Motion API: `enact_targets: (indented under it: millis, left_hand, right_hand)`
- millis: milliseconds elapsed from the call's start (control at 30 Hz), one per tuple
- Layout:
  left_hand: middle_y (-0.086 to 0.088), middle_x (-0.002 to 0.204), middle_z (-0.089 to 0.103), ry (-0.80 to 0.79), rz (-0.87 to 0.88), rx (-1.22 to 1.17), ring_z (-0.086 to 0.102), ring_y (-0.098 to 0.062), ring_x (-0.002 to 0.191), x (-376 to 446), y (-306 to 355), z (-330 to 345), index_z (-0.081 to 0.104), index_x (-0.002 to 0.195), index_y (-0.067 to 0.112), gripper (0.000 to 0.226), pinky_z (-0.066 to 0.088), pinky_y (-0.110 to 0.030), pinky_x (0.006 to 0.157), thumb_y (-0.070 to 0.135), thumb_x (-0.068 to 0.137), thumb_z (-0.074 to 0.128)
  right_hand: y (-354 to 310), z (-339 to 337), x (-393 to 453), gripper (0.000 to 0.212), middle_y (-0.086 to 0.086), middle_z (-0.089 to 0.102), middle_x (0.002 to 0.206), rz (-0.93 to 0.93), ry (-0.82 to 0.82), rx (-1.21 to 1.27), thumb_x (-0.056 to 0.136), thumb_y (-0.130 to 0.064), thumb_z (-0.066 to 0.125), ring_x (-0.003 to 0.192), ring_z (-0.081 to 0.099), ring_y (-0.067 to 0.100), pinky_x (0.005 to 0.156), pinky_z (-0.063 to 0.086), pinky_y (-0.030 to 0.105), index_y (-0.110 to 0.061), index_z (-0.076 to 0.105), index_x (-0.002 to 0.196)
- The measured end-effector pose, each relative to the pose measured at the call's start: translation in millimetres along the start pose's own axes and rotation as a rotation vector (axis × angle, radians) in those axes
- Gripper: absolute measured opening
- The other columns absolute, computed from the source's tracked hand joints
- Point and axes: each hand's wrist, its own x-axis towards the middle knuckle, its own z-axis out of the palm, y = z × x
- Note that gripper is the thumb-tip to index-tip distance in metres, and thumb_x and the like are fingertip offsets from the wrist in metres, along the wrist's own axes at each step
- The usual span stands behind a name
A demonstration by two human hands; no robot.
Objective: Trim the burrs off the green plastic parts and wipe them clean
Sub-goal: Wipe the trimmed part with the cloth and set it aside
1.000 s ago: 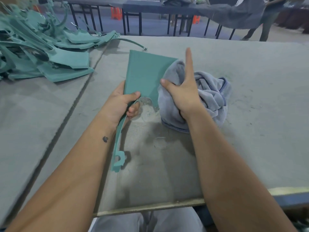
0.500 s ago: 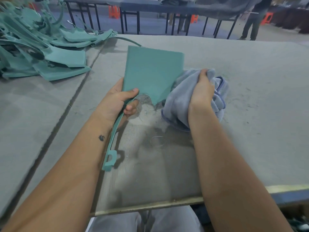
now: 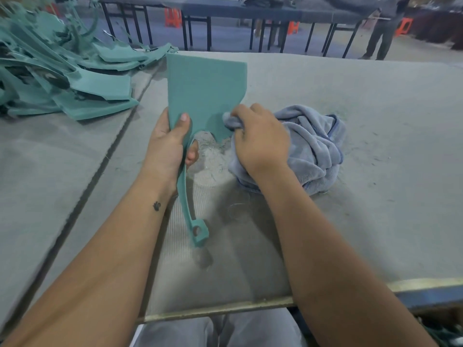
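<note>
The right hand (image 3: 260,141) has its grip bunched tight on a fold of the grey cloth (image 3: 310,146), knuckles curled, and now presses that fold onto the lower right face of the green part (image 3: 205,93). A second ago the same hand was only gathering the cloth beside the part, one finger up; half a second ago it was gripping the cloth next to the blade's edge. So the cloth has come across onto the plastic, and wiping looks under way.

The left hand (image 3: 170,144) keeps its grip closed round the part's narrow neck, thumb on the face, holding the wide blade upright above the bench (image 3: 375,221), the looped tail end hanging toward the near edge. Trimmed shavings lie under the part. The pile of green parts (image 3: 62,78) sits at the far left corner.
</note>
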Motion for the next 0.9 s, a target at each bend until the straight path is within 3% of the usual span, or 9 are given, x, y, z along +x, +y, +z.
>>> enact_targets:
  millis: [100, 200, 300, 400, 533, 633, 800, 900]
  left_hand:
    - [0.008, 0.065, 0.057, 0.013, 0.015, 0.022, 0.034, -0.007, 0.037, 0.8, -0.7, -0.4, 0.055, 0.102, 0.026, 0.015, 0.027, -0.017, 0.035, 0.016, 0.103, 0.043]
    - [0.008, 0.061, 0.056, 0.045, 0.020, 0.044, 0.034, -0.007, 0.037, 2.5, -1.0, -2.9, 0.054, 0.100, 0.026, 0.017, 0.027, -0.017, 0.036, 0.014, 0.104, 0.042]
    - [0.007, 0.065, 0.058, 0.035, 0.035, 0.079, 0.035, -0.007, 0.037, 2.3, -2.8, -2.7, 0.055, 0.098, 0.025, 0.018, 0.027, -0.016, 0.036, 0.014, 0.103, 0.042]
    - [0.006, 0.066, 0.057, -0.026, 0.054, 0.138, 0.036, -0.007, 0.036, 0.9, -4.0, -0.3, 0.056, 0.096, 0.023, 0.018, 0.027, -0.016, 0.036, 0.014, 0.103, 0.043]
    - [0.006, 0.073, 0.060, -0.028, 0.062, 0.094, 0.035, -0.007, 0.037, -0.3, -0.5, -2.5, 0.057, 0.094, 0.024, 0.017, 0.027, -0.017, 0.036, 0.015, 0.102, 0.046]
    - [0.007, 0.072, 0.060, -0.024, 0.063, 0.091, 0.035, -0.007, 0.037, -0.9, 0.1, -1.1, 0.057, 0.096, 0.024, 0.015, 0.027, -0.018, 0.037, 0.016, 0.103, 0.046]
    - [0.010, 0.060, 0.055, -0.053, 0.077, 0.194, 0.035, -0.006, 0.035, 0.4, -2.8, 1.9, 0.054, 0.097, 0.021, 0.015, 0.027, -0.017, 0.036, 0.014, 0.104, 0.042]
    - [0.013, 0.056, 0.055, -0.021, 0.057, 0.144, 0.034, -0.006, 0.034, 1.7, -2.6, 1.8, 0.054, 0.094, 0.020, 0.017, 0.027, -0.016, 0.035, 0.014, 0.104, 0.042]
  right_hand:
    - [-10.6, 1.6, -3.9, 0.020, 0.004, 0.055, 0.094, -0.127, -0.079, -0.040, 0.087, -0.018, 0.049, 0.089, 0.051, 0.024, 0.063, 0.014, 0.028, -0.016, 0.066, 0.097]
    - [-17.4, 2.8, -4.7, 0.019, 0.000, 0.050, 0.082, -0.209, -0.157, 0.071, 0.085, -0.022, 0.051, 0.082, 0.052, 0.024, 0.061, 0.026, 0.032, -0.014, 0.067, 0.079]
    - [-12.7, 3.1, -0.7, 0.021, 0.002, 0.061, 0.095, -0.110, -0.276, 0.191, 0.088, -0.018, 0.052, 0.088, 0.057, 0.026, 0.070, 0.047, 0.037, -0.018, 0.073, 0.089]
    - [-4.4, 5.8, 5.1, 0.022, 0.003, 0.067, 0.097, 0.076, -0.303, 0.142, 0.085, -0.014, 0.051, 0.088, 0.062, 0.028, 0.073, 0.053, 0.037, -0.018, 0.072, 0.089]
    - [-0.6, 9.5, 7.5, 0.023, -0.002, 0.061, 0.107, 0.115, -0.218, 0.029, 0.091, -0.017, 0.046, 0.087, 0.059, 0.026, 0.063, 0.042, 0.031, -0.018, 0.065, 0.078]
    - [4.0, 7.7, 6.0, 0.022, -0.003, 0.058, 0.112, 0.051, -0.205, -0.025, 0.093, -0.020, 0.045, 0.096, 0.056, 0.026, 0.066, 0.040, 0.031, -0.019, 0.068, 0.089]
    - [-7.5, 7.8, 3.3, 0.019, 0.000, 0.058, 0.104, -0.267, -0.213, -0.107, 0.092, -0.020, 0.049, 0.100, 0.054, 0.026, 0.070, 0.024, 0.030, -0.016, 0.068, 0.093]
    - [-9.6, 9.0, 2.7, 0.022, 0.001, 0.059, 0.105, -0.189, -0.276, 0.080, 0.093, -0.022, 0.050, 0.097, 0.056, 0.027, 0.071, 0.041, 0.035, -0.015, 0.070, 0.092]
